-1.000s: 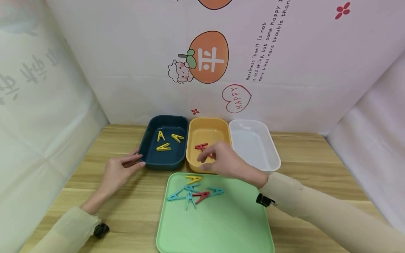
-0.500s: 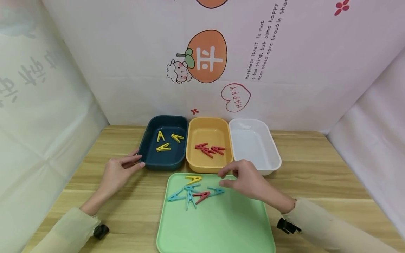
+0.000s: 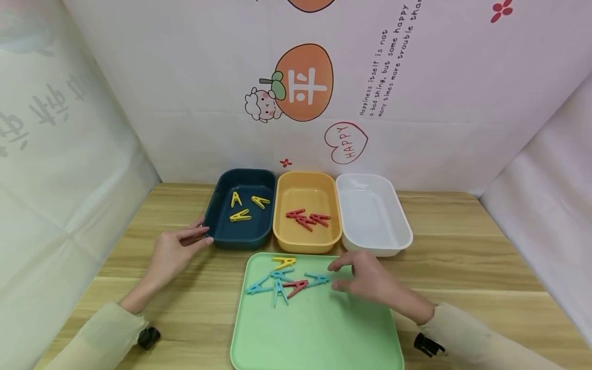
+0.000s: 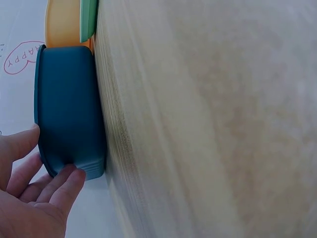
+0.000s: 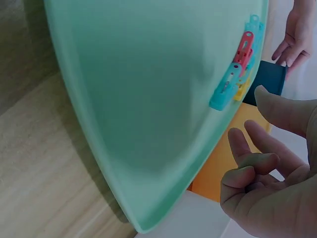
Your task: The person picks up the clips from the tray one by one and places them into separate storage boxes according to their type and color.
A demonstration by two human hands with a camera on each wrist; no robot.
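My right hand point(image 3: 370, 277) is over the back right of the green tray point(image 3: 319, 334), thumb and index finger apart and holding nothing. Just left of its fingertips lies a light blue clothespin point(image 3: 317, 279). More light blue clothespins, a red clothespin point(image 3: 295, 286) and a yellow clothespin point(image 3: 284, 262) lie bunched beside it on the tray. My left hand point(image 3: 173, 252) rests its fingertips against the front left corner of the dark blue bin point(image 4: 69, 99), thumb by the rim. Inside that bin point(image 3: 240, 240) are yellow clothespins point(image 3: 240, 216).
An orange-yellow bin point(image 3: 307, 245) beside the dark blue one contains red clothespins point(image 3: 320, 219). A white bin point(image 3: 374, 216) stands right of it. All three bins stand along the back by a printed cloth point(image 3: 208, 103), on a wooden table point(image 3: 462, 246).
From over the orange-yellow bin, my right hand has drawn back and right to the tray, uncovering the red clothespins there. My left hand has stayed at the dark blue bin.
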